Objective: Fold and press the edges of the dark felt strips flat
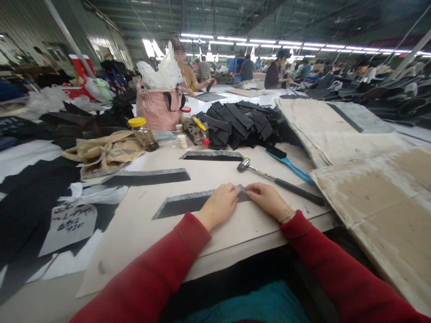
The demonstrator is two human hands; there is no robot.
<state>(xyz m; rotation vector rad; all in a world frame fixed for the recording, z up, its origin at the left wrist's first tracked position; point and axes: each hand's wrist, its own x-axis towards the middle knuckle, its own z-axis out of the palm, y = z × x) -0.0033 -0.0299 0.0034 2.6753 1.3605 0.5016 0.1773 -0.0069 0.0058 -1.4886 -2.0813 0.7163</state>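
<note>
A black strip (183, 204) with a grey fuzzy border and slanted end lies on the pale board (141, 242) in front of me. My left hand (220, 204) rests over its right part, fingers closed and pressing on it. At the strip's right end, my right hand (267, 199) pinches the edge between thumb and fingertips. Part of the strip is hidden beneath the left hand. Two similar strips lie behind it, one at the left (148, 177) and one farther back (212, 156). A hammer (281, 181) with a black handle lies just beyond my right hand.
A blue-handled brush (291, 166) lies past the hammer. Behind stand a heap of black pieces (235, 123), a yellow-lidded jar (144, 134) and a pink bag (158, 110). Cardboard sheets (380, 211) flank the right; black material with a handwritten tag (70, 224) lies left. Co-workers are farther off.
</note>
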